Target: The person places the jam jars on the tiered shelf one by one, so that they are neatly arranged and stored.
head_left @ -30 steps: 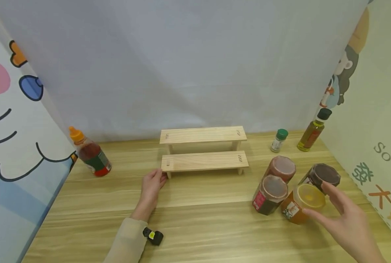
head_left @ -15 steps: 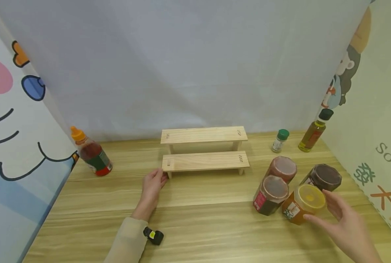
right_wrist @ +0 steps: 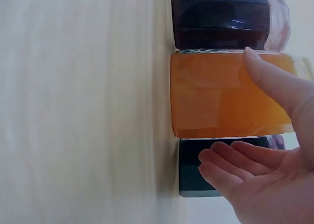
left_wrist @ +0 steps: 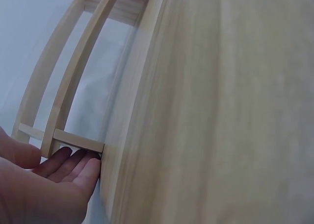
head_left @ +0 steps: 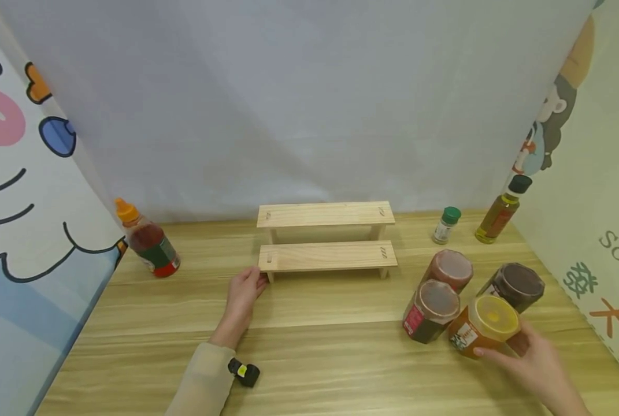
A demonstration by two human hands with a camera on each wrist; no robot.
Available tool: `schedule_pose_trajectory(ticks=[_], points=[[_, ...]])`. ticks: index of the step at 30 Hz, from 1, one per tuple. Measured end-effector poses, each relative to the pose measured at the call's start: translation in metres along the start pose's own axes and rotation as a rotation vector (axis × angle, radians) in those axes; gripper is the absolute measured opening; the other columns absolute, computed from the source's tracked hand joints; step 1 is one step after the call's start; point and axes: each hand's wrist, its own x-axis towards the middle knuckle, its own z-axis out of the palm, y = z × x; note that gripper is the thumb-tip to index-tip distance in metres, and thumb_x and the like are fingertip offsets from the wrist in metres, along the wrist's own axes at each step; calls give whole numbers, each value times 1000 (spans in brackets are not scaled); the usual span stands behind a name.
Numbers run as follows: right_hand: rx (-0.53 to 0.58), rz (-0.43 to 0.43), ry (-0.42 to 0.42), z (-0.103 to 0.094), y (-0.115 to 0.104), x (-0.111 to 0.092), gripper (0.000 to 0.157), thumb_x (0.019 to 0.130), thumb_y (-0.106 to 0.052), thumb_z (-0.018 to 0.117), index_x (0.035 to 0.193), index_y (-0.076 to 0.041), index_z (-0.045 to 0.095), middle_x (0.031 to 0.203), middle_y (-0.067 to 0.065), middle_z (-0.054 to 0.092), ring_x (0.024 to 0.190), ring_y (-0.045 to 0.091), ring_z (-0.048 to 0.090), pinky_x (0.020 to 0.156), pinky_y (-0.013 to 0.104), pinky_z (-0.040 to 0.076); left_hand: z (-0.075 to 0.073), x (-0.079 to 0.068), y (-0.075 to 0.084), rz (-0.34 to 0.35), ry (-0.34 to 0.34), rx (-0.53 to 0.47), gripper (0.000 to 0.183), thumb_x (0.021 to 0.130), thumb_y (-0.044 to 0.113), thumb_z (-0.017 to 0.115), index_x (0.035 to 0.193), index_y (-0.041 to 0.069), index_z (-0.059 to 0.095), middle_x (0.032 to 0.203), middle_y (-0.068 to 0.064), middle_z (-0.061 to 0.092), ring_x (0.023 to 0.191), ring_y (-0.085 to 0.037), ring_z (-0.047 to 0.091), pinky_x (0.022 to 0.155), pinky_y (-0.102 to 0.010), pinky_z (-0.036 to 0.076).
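Note:
A two-tier wooden step shelf [head_left: 327, 255] stands at the middle back of the table. My left hand [head_left: 243, 294] is at the left end of its lower board; in the left wrist view, thumb and fingers [left_wrist: 66, 166] pinch the end from either side. On the right, my right hand [head_left: 530, 361] spans a honey-coloured jar [head_left: 488, 326] with a yellow lid. The right wrist view has the thumb over this orange jar [right_wrist: 221, 94] and the fingers [right_wrist: 235, 165] extended along its other side, in front of a dark jar [right_wrist: 191, 167]. Finger contact cannot be told.
Crowding the honey-coloured jar are a dark jar with a red label [head_left: 429, 315], a reddish jar [head_left: 447, 270] and a dark-lidded jar [head_left: 517, 286]. Behind stand a green-capped shaker [head_left: 446, 225] and an oil bottle [head_left: 500, 214]. A red sauce bottle [head_left: 150, 245] stands far left.
My right hand has moved left and closer around the honey-coloured jar, its fingers now partly behind it. My left hand stays at the shelf end. The whole head view has shifted slightly.

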Motion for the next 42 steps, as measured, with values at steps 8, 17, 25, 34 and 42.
schedule_pose_trajectory(ticks=[8,17,25,34,42], points=[[-52,8,-20,1,4,1,82,71,-32,86,131,6,45,119,31,57,102,29,61,81,35,55,1,1,0,5,-3,6,41,104,10,35,134,-18,38,132,-33,45,122,-38,46,102,-40,41],[-5,61,-98,2,4,4,76,74,-28,84,129,7,46,116,27,60,92,19,64,73,25,52,0,0,-1,5,-5,14,42,104,10,35,134,-18,37,132,-33,44,122,-39,45,102,-40,41],[71,59,-117,2,5,7,74,74,-22,84,130,7,45,118,27,59,88,1,60,73,22,53,0,0,0,8,-10,27,42,104,12,35,135,-17,37,132,-33,44,122,-39,45,102,-40,41],[31,12,-94,1,10,10,70,70,-21,87,123,7,52,111,23,63,85,4,61,70,23,53,0,0,0,11,-8,17,40,104,11,35,133,-17,40,131,-32,45,121,-38,46,102,-40,41],[29,-17,-87,1,11,12,66,69,-19,88,121,6,55,109,21,64,85,2,60,70,22,53,0,2,-2,21,-11,30,39,104,11,35,131,-17,42,130,-32,46,121,-38,47,102,-40,41]])
